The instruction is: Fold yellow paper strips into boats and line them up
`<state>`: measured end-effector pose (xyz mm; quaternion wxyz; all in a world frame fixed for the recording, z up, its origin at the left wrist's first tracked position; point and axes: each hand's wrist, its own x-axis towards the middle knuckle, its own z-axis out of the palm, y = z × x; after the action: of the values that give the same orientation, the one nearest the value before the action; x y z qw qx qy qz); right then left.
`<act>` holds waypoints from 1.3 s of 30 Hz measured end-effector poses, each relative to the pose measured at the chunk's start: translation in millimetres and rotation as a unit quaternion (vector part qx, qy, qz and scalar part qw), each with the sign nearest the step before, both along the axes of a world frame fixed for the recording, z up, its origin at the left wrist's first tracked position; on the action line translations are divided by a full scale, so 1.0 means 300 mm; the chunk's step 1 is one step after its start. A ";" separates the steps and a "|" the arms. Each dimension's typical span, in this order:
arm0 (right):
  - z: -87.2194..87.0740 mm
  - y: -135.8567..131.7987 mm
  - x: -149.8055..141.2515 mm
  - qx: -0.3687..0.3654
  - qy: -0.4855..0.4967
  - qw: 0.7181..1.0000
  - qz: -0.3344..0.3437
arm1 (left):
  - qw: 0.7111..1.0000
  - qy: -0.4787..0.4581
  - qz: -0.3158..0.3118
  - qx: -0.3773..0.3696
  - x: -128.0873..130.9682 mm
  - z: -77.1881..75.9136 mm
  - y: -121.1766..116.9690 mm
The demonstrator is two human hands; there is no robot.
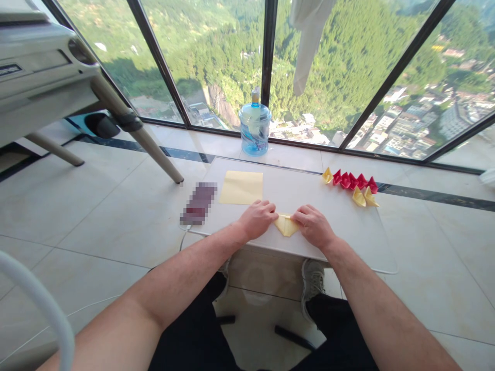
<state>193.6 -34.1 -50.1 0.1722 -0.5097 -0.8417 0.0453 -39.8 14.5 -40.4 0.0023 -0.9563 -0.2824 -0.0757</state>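
A small folded piece of yellow paper (286, 226) lies near the front edge of the white table, its point toward me. My left hand (260, 219) pinches its left corner with closed fingers. On the opposite corner, my right hand (314, 224) grips the paper the same way. Both thumbs are mostly hidden behind the fingers. Just beyond my left hand rests a flat sheet of yellow paper (242, 187). At the table's far right stand several folded red paper boats (350, 180), with yellow paper boats (359, 196) beside them.
A pixelated phone-like object (199, 203) with a cable lies at the left of the white table (340, 226). Behind the table, a blue water jug (255, 129) stands by the window. A grey-legged piece of furniture (50, 77) rises on the left.
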 end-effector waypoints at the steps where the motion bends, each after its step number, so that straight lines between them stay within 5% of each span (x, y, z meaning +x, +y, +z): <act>1: 0.000 0.000 0.000 0.003 -0.001 1.000 0.002 | 1.000 0.000 0.002 0.000 -0.002 -0.001 -0.002; 22: 0.016 -0.031 0.023 0.031 -0.098 0.994 0.031 | 0.996 0.037 0.082 -0.013 0.043 0.042 -0.104; 39: 0.054 -0.130 0.060 -0.044 -0.186 0.971 -0.140 | 0.981 0.064 0.181 -0.028 0.028 0.050 -0.146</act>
<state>211.7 -73.0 -33.8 -0.0056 -0.6294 -0.7762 -0.0378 -31.5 -29.4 -25.4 0.0073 -0.8922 -0.4517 -0.0044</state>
